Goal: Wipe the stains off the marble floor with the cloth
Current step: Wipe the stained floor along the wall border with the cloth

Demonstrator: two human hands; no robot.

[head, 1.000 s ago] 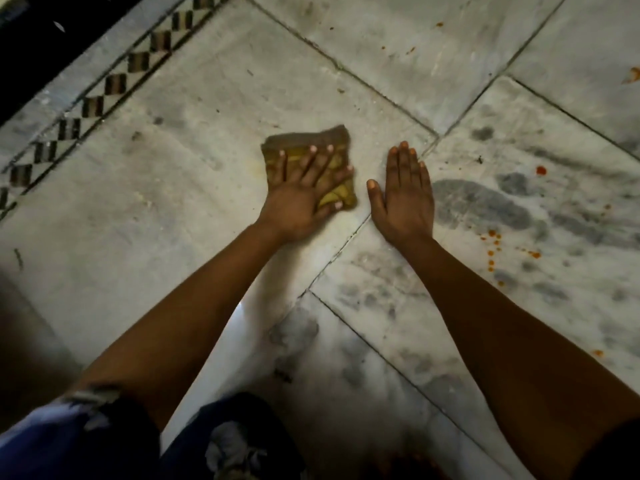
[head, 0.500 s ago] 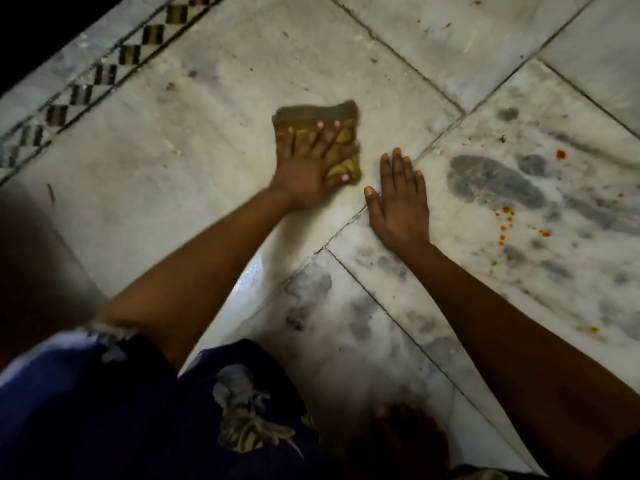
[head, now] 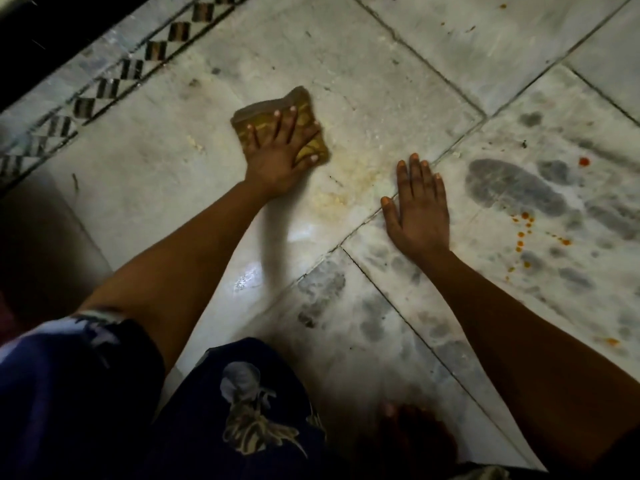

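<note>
On the marble floor [head: 398,81], toward 11 o'clock, the left hand [head: 277,150] presses the yellow cloth [head: 311,150] flat, fingers spread. At 3 o'clock, the right hand [head: 417,206] lies open, palm down; orange stains [head: 523,230] speckle the slab beyond.

Home interior: veined marble floor [head: 363,98] slabs, inlaid checkered border strip [head: 114,81] along dark edge.

**Hands and cloth on the floor**

The left hand [head: 282,150] lies flat on the folded yellow-brown cloth [head: 308,152] on the white marble floor [head: 381,81]. The right hand [head: 419,209] rests flat to its right, apart; orange stain spots [head: 523,233] lie further right.
</note>
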